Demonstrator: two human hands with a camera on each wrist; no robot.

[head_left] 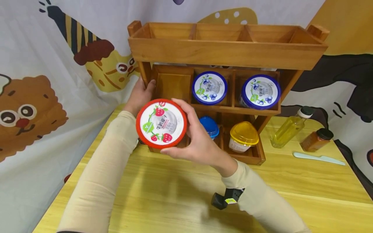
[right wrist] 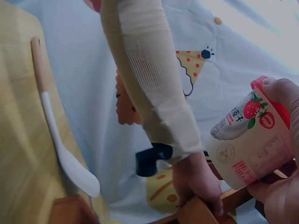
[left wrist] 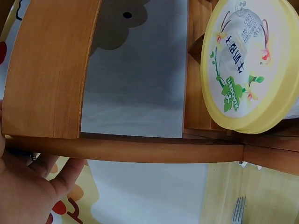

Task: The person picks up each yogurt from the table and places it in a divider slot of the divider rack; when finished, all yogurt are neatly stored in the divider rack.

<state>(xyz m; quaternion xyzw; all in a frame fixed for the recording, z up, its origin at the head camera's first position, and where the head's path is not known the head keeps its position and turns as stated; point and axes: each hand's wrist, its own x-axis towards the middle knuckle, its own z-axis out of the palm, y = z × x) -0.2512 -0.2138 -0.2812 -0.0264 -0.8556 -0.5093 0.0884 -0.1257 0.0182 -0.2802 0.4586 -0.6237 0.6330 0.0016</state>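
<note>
My right hand (head_left: 201, 139) grips a red-lidded yogurt tub (head_left: 161, 124), with thumb and fingers spread around its rim. In the head view the tub is in front of the left side of a three-tier wooden rack (head_left: 224, 53), its strawberry lid facing up at me. My left hand (head_left: 140, 95) holds the rack's left side post. Two blue-rimmed blueberry tubs, a middle one (head_left: 209, 88) and a right one (head_left: 260, 92), sit on the middle tier. In the left wrist view a yellow-lidded tub (left wrist: 252, 65) shows; the held tub hides part of the lower tier from the head camera.
The lower tier holds a blue-lidded cup (head_left: 209, 127) and a yellow-lidded cup (head_left: 243, 136). To the right are an oil bottle (head_left: 289, 129), a dark-capped jar (head_left: 317, 139) and a pale knife (head_left: 319, 158). A fork (left wrist: 238, 210) and a white spatula (right wrist: 70, 161) lie on the table.
</note>
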